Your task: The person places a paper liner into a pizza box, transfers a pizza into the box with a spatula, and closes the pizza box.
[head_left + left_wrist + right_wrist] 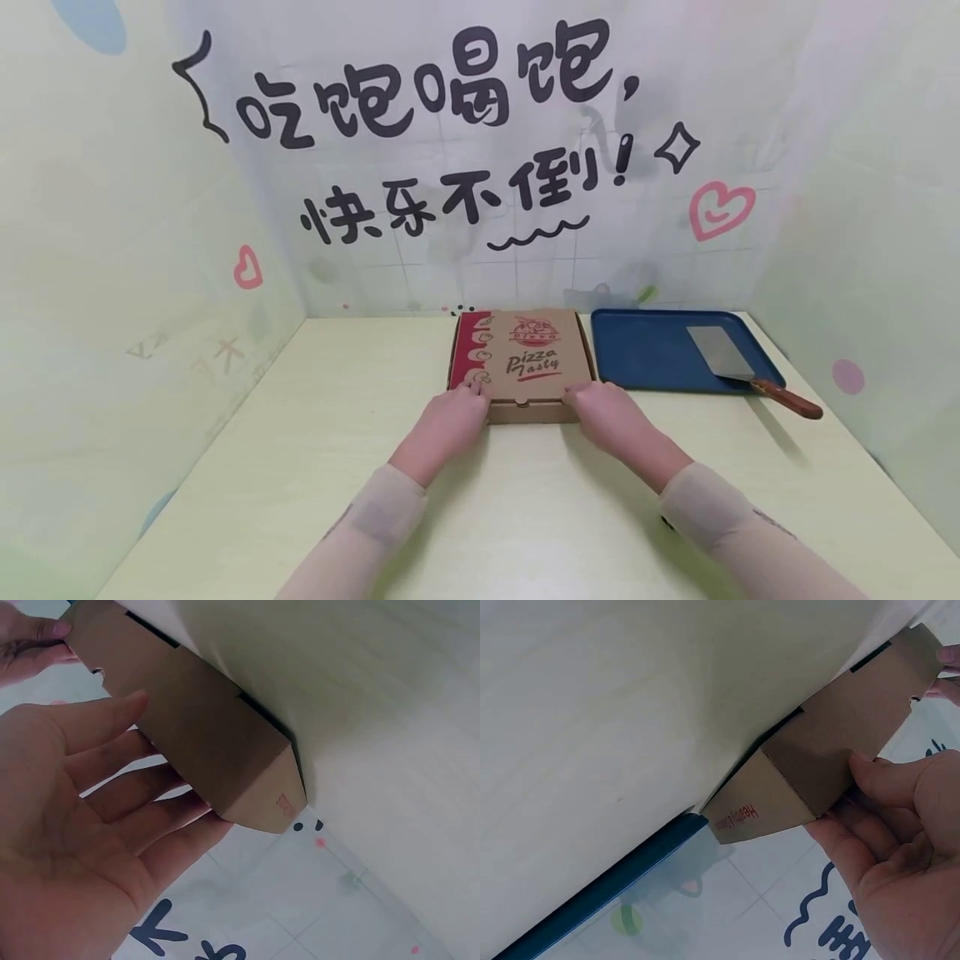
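Note:
A closed brown cardboard pizza box with a red left band and "Pizza Tasty" print lies flat on the table. My left hand holds its front left corner, fingers over the lid and thumb at the front wall. In the left wrist view that hand has its fingertips hidden beyond the lid edge. At the front right corner is my right hand. The right wrist view shows this hand with the thumb against the front wall and the other fingertips hidden on the lid side.
Just right of the box lies a blue tray. A spatula with a wide metal blade rests on it, its wooden handle sticking out past the front right rim. Printed cloth walls enclose the pale table at the back and sides.

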Action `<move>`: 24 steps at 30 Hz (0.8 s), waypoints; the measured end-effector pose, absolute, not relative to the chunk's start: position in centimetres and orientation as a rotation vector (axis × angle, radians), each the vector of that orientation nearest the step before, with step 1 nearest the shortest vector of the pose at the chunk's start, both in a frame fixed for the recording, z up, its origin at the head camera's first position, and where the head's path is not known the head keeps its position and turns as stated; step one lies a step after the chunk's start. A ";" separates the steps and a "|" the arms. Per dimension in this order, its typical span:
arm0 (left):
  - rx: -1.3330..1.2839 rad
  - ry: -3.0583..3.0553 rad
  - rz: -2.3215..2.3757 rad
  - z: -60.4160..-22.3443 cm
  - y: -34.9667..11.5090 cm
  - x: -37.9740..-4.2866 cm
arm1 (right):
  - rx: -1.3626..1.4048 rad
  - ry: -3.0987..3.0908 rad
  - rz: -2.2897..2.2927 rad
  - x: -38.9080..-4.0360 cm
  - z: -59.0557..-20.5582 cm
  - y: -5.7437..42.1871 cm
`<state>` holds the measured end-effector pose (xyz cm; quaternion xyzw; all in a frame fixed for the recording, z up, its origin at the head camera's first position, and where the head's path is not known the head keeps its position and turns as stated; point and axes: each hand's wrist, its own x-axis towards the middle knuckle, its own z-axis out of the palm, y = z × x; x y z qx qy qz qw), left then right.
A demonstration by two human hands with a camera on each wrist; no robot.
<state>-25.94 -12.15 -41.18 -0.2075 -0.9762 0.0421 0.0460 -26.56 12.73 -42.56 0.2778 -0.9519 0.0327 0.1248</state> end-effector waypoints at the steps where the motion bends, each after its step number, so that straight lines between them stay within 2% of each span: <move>1: -0.621 -3.003 0.110 -41.1 -12.2 -26.2 | 0.808 -2.790 0.101 -26.7 -42.5 12.7; 9: -0.535 -3.058 -0.125 -40.6 -12.3 -28.0 | 0.815 -2.934 0.171 -28.0 -41.6 12.3; 14: -0.438 -3.123 -0.399 -40.2 -11.9 -28.8 | 0.693 -3.049 0.432 -28.4 -41.3 12.7; 20: -0.333 -3.130 -0.465 -40.5 -11.8 -28.0 | 0.596 -3.062 0.698 -27.6 -42.3 14.0; 24: -0.294 -3.107 -0.431 -40.7 -12.2 -26.6 | 0.463 -3.049 0.709 -26.7 -42.1 15.8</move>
